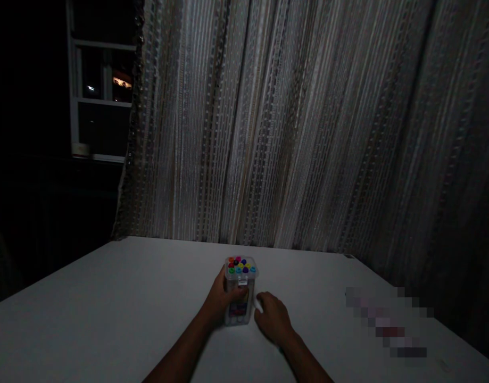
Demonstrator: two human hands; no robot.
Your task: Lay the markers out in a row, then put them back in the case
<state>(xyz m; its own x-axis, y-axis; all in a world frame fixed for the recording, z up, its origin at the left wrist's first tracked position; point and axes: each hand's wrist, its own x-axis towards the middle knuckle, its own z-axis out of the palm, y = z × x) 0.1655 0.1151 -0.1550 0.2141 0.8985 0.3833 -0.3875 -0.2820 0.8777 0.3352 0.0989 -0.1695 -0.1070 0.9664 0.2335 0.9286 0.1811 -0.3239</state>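
A clear plastic box of markers [240, 272] with coloured caps stands upright on the white table [108, 308]. My left hand [222, 298] is wrapped round its left side, thumb across the front. Just right of the box, my right hand [272, 316] rests on the table with its fingers curled and their tips touching the box's lower right edge. Nothing shows inside the right hand.
A striped curtain [308, 122] hangs right behind the table. A dark window [102, 90] is at the far left. A blurred, pixelated patch [388, 322] lies on the table at the right. The room is dim.
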